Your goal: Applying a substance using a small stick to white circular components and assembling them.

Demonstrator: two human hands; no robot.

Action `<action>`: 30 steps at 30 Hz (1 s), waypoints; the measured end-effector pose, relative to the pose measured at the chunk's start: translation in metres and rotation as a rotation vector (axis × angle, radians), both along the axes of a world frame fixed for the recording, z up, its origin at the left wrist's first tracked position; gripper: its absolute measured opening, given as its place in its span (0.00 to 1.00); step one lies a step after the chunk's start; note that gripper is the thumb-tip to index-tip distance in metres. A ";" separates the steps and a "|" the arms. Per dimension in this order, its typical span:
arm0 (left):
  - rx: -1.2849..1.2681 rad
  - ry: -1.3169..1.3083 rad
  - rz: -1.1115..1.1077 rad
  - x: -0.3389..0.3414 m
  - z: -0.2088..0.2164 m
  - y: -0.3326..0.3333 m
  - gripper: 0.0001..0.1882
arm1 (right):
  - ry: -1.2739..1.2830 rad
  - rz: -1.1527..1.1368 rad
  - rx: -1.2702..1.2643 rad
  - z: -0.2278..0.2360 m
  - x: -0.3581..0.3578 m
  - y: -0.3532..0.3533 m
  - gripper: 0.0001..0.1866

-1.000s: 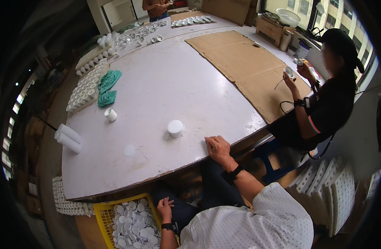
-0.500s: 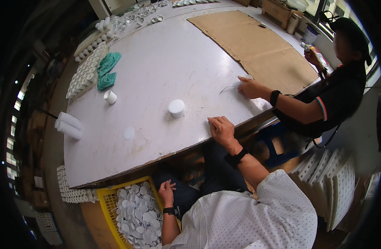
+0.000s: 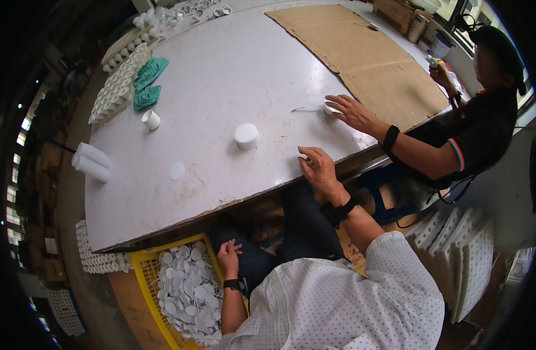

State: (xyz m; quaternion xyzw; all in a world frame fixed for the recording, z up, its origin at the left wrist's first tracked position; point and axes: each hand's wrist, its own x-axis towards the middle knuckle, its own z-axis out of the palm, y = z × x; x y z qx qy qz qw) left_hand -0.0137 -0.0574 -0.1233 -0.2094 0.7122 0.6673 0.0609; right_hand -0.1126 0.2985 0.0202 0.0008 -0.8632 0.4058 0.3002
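My right hand (image 3: 319,169) is lifted over the table's near edge, fingers bent and apart, with nothing visible in it. Left of it on the table stands a short round white piece (image 3: 246,136), perhaps a stack of discs. My left hand (image 3: 229,255) rests by my thigh, fingers loosely curled and slightly apart, with nothing visible in them. Beside it a yellow plastic basket (image 3: 140,256) is filled with white discs (image 3: 189,289), some with thin white wires. A single flat white disc (image 3: 177,171) lies on the table.
At right a co-worker's hand (image 3: 352,112) covers a small wired white piece (image 3: 329,108); the other is raised. Brown cardboard (image 3: 367,58) lies across the table. At left are a white cup (image 3: 151,119), white rolls (image 3: 91,162), green cloths (image 3: 148,81) and white trays (image 3: 113,96).
My right hand has lifted slightly off the tabletop, its fingers spreading. The co-worker's near hand has shifted left with the wired piece. The whole view has shifted a little.
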 end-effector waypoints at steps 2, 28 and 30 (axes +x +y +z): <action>-0.029 0.001 -0.024 -0.001 0.001 -0.001 0.12 | -0.033 -0.016 -0.031 -0.002 0.000 0.005 0.14; -0.022 0.006 -0.013 0.001 -0.006 -0.001 0.11 | -0.083 -0.310 0.000 -0.010 -0.008 0.064 0.20; -0.016 0.003 -0.009 0.001 -0.007 -0.001 0.11 | -0.103 -0.327 -0.001 -0.011 -0.010 0.067 0.21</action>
